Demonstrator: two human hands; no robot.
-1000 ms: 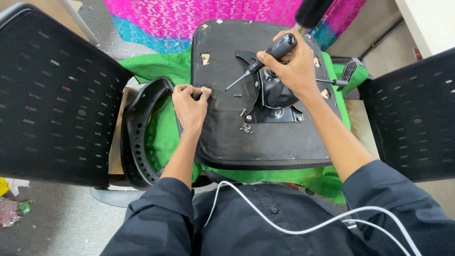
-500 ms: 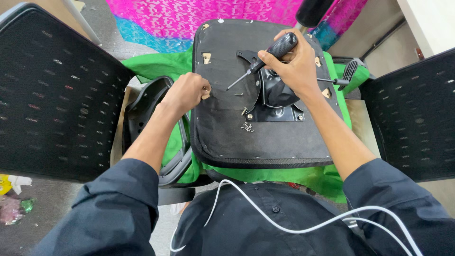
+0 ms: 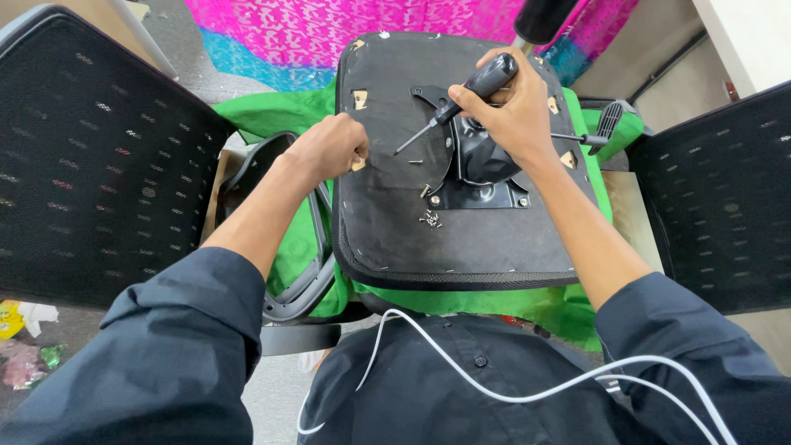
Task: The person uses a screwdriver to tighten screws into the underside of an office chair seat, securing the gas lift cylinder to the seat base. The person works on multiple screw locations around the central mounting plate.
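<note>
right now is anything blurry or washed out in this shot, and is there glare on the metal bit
Head view: even, soft light, no hard shadows; the screwdriver and loose screws look sharp. The metal plate under the right hand shows a mild sheen, not blown out. Wide-lens bending at the edges curves the mesh chair backs.

- Bare seat underside (image 3: 395, 222) lies open between left hand (image 3: 329, 148) and metal bracket (image 3: 482, 169).
- Loose screws (image 3: 429, 218) sit just beside the bracket.
- Mesh chair backs (image 3: 91, 156) wall both sides.
</note>
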